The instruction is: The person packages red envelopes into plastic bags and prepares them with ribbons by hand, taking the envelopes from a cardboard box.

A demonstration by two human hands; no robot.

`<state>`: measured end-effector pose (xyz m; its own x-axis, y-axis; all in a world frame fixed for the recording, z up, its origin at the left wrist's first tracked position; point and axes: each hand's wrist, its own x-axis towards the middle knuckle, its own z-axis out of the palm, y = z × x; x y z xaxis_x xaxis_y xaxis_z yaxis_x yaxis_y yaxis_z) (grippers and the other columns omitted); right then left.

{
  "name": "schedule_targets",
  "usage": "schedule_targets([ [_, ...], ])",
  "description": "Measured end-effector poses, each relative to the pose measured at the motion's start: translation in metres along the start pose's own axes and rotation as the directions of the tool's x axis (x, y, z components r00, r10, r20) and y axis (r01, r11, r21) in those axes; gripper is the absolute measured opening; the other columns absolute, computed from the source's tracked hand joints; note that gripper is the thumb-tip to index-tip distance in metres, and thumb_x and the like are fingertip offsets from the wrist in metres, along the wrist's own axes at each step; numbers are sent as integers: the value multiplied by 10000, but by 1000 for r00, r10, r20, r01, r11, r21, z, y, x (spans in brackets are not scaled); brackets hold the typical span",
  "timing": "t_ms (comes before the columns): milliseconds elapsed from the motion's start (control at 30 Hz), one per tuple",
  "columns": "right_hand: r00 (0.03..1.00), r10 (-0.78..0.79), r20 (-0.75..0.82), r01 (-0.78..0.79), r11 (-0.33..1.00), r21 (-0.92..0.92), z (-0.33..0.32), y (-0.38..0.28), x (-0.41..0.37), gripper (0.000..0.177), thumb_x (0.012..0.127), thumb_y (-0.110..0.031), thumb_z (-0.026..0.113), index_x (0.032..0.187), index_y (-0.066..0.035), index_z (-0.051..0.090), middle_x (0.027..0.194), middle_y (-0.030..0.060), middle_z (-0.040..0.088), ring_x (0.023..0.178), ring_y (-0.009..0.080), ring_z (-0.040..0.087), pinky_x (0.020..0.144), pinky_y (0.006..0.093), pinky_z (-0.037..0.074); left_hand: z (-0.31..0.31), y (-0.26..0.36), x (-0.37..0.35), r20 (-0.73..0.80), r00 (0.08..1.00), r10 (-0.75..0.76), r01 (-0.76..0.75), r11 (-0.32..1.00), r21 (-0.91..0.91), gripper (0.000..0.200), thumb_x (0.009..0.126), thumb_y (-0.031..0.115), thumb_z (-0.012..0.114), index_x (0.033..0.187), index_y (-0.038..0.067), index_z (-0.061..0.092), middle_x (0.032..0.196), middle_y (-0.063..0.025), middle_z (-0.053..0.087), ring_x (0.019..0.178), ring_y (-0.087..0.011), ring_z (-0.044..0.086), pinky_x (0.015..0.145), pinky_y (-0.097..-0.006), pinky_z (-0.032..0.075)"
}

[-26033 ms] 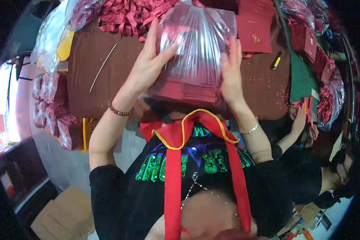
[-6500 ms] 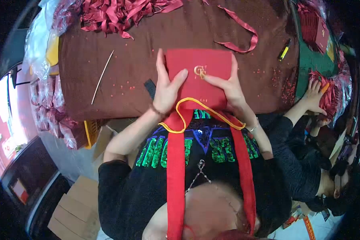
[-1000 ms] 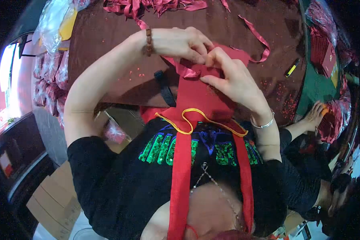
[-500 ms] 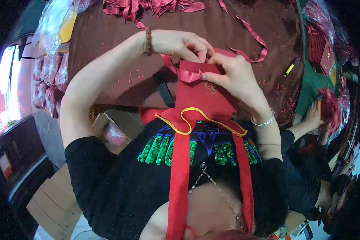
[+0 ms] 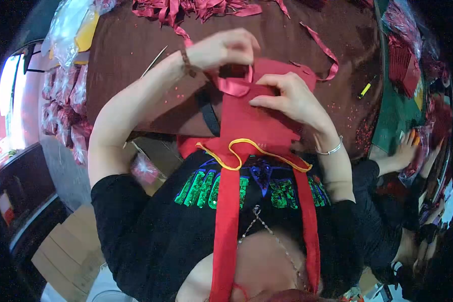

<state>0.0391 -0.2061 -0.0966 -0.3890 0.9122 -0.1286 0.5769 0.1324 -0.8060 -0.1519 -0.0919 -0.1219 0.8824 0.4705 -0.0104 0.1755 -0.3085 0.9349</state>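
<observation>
A flat red card piece (image 5: 241, 116) lies in front of my body, above the yellow-edged top of my red apron. Across its upper left part runs a shiny pink-red ribbon (image 5: 234, 87). Above it, my left hand (image 5: 229, 49) is blurred, with curled fingers closed on a loop of that ribbon. My right hand (image 5: 292, 98) lies on the card's right side. Its thumb presses on the front and its bent fingers reach over the upper edge, hiding part of the surface. Another red piece (image 5: 282, 68) lies behind this hand.
Several loose ribbons (image 5: 201, 9) lie heaped at the table's far edge, and one strip (image 5: 323, 48) lies to the right. A yellow marker (image 5: 365, 90) and a thin pale rod (image 5: 154, 62) are on the brown table. A co-worker's hand (image 5: 406, 151) is at right, near stacked red pieces (image 5: 405, 65).
My left hand has lifted up and away from the card, drawing out a ribbon loop. My right thumb has come off the ribbon. The thin rod has come into sight beside my left forearm.
</observation>
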Motion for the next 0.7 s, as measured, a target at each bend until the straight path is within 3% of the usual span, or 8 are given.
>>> schedule_targets([
  [100, 999, 14, 41, -16, 999, 42, 1, -1, 1, 320, 696, -233, 698, 894, 2, 610, 695, 109, 600, 614, 137, 536, 584, 290, 407, -15, -8, -1, -268, 948, -170, 121, 974, -191, 178, 795, 232, 589, 836, 59, 599, 1051, -85, 524, 949, -159, 500, 798, -270, 406],
  [133, 1000, 13, 14, -13, 1000, 21, 4, 2, 1, 333, 694, -237, 700, 904, 4, 606, 711, 116, 604, 627, 158, 549, 600, 298, 416, -24, -6, 1, -290, 957, -12, 64, 984, 169, 170, 798, 248, 578, 887, 104, 596, 1063, -59, 521, 990, -185, 489, 839, -337, 379],
  [167, 1000, 10, -15, -10, 1000, 2, 6, 4, 2, 347, 692, -241, 702, 914, 7, 602, 727, 123, 608, 640, 179, 562, 615, 306, 426, -21, -4, 0, -290, 957, -13, 65, 983, 171, 170, 798, 248, 578, 887, 104, 596, 1063, -59, 521, 990, -185, 489, 839, -337, 379],
  [233, 999, 28, -31, -28, 999, -28, 8, 3, 3, 351, 688, -244, 706, 912, 4, 600, 753, 127, 600, 678, 202, 567, 639, 312, 431, -3, 14, -7, -433, 833, 344, 78, 703, 707, 148, 828, 226, 557, 913, 107, 578, 1104, -68, 510, 1076, -228, 452, 905, -348, 328],
  [267, 998, 46, -45, -48, 997, -57, 9, 3, 4, 355, 685, -248, 710, 910, 2, 598, 779, 130, 593, 715, 225, 572, 663, 318, 435, 7, 33, -16, -355, 897, 262, 118, 632, 766, 133, 821, 245, 551, 901, 145, 586, 1163, -58, 485, 1152, -259, 385, 940, -408, 263],
  [400, 989, -140, -57, 132, 983, -126, 4, 12, 5, 357, 677, -249, 715, 907, -4, 592, 836, 129, 555, 792, 253, 555, 710, 318, 431, 44, 26, -29, -180, 960, 217, 9, 615, 789, 167, 765, 254, 600, 895, 150, 582, 1182, -37, 469, 1184, -284, 343, 922, -503, 233],
  [600, 995, -97, 16, 96, 935, -342, -34, 5, -15, 307, 674, -196, 716, 883, -25, 570, 909, 75, 493, 941, 234, 487, 816, 309, 385, 49, 19, -39, -288, 921, 262, 15, 715, 699, 143, 764, 263, 602, 833, 141, 575, 1155, -60, 456, 1143, -279, 363, 873, -513, 272],
  [700, 999, 21, 43, -22, 999, 24, -32, 4, -25, 285, 679, -156, 711, 890, -26, 569, 973, 62, 472, 996, 209, 457, 851, 293, 357, 49, 19, -40, -299, 921, 251, -14, 787, 617, 148, 755, 268, 611, 821, 141, 572, 1149, -57, 458, 1137, -273, 364, 881, -493, 270],
])
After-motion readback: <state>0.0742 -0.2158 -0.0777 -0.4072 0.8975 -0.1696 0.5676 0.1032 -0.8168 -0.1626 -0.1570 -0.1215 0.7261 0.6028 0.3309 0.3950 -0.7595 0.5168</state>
